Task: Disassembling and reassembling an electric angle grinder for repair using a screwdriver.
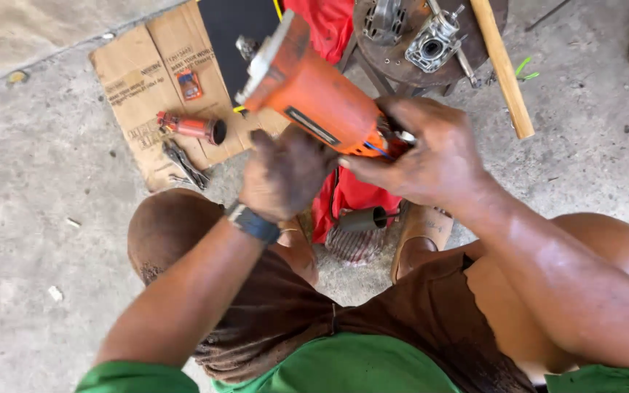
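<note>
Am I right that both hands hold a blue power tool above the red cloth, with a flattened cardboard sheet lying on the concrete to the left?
Not quite: the power tool is orange, not blue, as the head view shows. The left hand and right hand do hold it above the red cloth, and the cardboard sheet lies on the concrete at left.

An informal repair workshop on a bare, stained concrete floor (38, 189). Flattened cardboard (140, 87) serves as a work mat holding a red motor part (192, 128) and pliers (183, 164). A round rusty metal stand (402, 51) carries grey machine castings (434, 44), beside a wooden handle (504, 69).
</note>
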